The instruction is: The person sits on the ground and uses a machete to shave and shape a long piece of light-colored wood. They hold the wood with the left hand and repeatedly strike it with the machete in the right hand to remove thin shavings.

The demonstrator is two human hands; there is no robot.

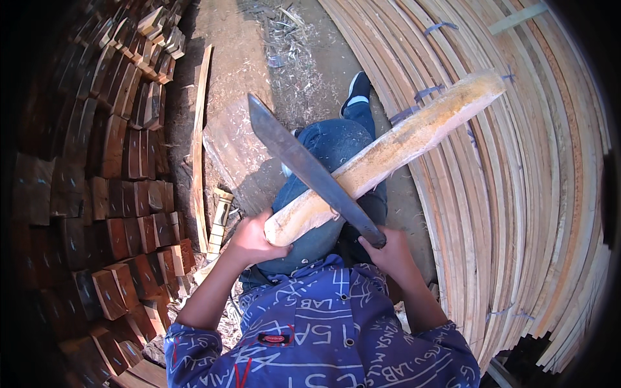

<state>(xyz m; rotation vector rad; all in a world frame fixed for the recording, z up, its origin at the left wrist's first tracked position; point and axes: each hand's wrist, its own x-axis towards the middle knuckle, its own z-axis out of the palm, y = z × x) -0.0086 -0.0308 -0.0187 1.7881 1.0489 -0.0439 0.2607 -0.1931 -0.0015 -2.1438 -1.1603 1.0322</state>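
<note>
My left hand (251,240) is closed round the near end of a long, pale piece of wood (414,136), which slants away from me to the upper right above my legs. In my right hand (391,252) is a machete (304,165), gripped at its near end. Its wide dark blade crosses over the wood and points to the upper left. Blade and wood overlap a little beyond my left hand; I cannot tell whether they touch. The wood has a rough, yellowish face and a paler lower edge.
Stacked dark wood blocks (123,236) rise at my left. Long bundled wooden strips (491,213) with blue ties lie at my right. A thin slat (199,149), a flat board (236,155) and a short yellowish wood piece (220,216) lie ahead on the ground, with shavings (297,71) scattered beyond.
</note>
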